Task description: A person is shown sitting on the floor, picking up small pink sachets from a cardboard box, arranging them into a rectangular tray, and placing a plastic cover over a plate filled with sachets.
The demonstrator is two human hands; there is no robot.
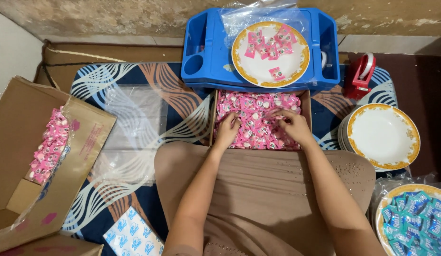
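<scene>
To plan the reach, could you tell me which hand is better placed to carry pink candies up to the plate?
Probably the right hand: it lies further up the pink candies, nearer the plate than the left hand.

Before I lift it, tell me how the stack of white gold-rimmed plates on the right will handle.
The stack of white gold-rimmed plates is probably heavy, since several rims show at its left edge. Glazed faces look slippery. Likely ceramic, so it may chip or slide apart if tilted.

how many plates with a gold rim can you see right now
3 at least: one plate on the blue tray, one atop a stack at right, one holding blue packets bottom right. The stack hides more beneath.
</scene>
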